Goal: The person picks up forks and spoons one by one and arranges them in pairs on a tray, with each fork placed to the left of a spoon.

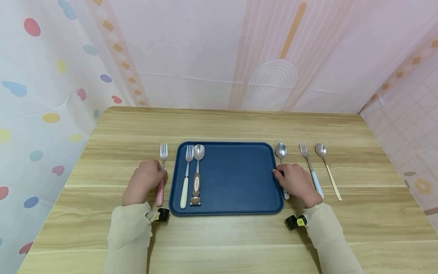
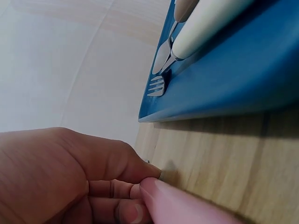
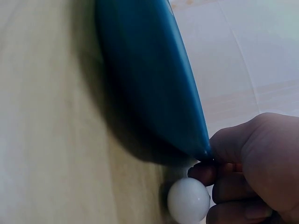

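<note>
A blue tray (image 1: 239, 179) lies on the table. On its left side rest a fork with a cream handle (image 1: 184, 192) and a spoon with a brown bear handle (image 1: 196, 184). My left hand (image 1: 145, 180) is left of the tray, its thumb and fingers pinching the pink-handled fork (image 1: 160, 194); the pink handle also shows close up in the left wrist view. At the tray's right edge, my right hand (image 1: 297, 182) grips the rim, thumb above and a fingertip below. Under that hand lies a white-handled spoon (image 1: 281, 150), its middle hidden; the rounded handle end appears beside the fingers in the right wrist view.
To the right of my right hand lie a fork with a light blue handle (image 1: 316, 182) and a spoon with a cream handle (image 1: 332, 179). The wooden table (image 1: 222, 243) ends at a patterned curtain (image 1: 191, 57) behind and on both sides.
</note>
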A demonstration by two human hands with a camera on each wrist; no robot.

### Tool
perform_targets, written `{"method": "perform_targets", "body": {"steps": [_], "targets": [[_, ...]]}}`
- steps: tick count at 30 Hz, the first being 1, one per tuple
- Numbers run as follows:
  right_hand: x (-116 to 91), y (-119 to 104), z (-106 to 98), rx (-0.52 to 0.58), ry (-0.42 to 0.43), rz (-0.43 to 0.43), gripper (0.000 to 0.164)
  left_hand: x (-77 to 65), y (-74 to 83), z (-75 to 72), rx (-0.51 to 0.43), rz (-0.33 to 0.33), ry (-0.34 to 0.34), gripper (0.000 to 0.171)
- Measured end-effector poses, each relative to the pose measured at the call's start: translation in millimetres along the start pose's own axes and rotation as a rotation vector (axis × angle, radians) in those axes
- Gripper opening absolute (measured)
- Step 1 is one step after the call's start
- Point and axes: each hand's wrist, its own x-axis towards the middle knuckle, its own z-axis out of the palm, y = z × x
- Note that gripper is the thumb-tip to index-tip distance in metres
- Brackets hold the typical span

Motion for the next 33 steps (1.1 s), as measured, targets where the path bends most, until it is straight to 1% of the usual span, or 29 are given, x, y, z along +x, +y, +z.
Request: {"method": "perform_targets", "body": {"steps": [3, 8, 16, 20, 24, 28, 33], "targets": [[0.2, 0.2, -0.2, 0.0, 0.001, -0.003, 0.039, -0.3, 0.0, -0.4, -0.001, 0.013, -0.002, 0.021], [0.0, -0.5, 0.1, -0.002, 0.008, -0.006, 0.039, -0.5, -0.6, -0.1, 0.01, 0.048, 0.018, 0.026], [-0.2, -0.5, 0.2, -0.002, 0.005, -0.009, 0.039, -1.3, 3.7, -2.2, -0.017, 0.088, 0.06, 0.023], [-0.3, 0.4, 0.6, -0.004, 0.006, -0.004, 0.04, -4.2, 12.6, -2.8, -0.037, 0.105, 0.081, 0.024], [0.3, -0.3, 1.9, 0.006, -0.001, -0.007, 0.04, -8.7, 24.6, -1.1, -0.043, 0.094, 0.095, 0.025], [1.2, -1.5, 2.8, 0.01, -0.004, -0.007, 0.04, -11.2, 37.0, 4.2, -0.026, 0.094, 0.106, 0.026], [1.8, -2.5, 3.2, 0.01, -0.001, -0.004, 0.04, -10.9, 54.4, 13.9, 0.028, 0.139, 0.127, 0.028]]}}
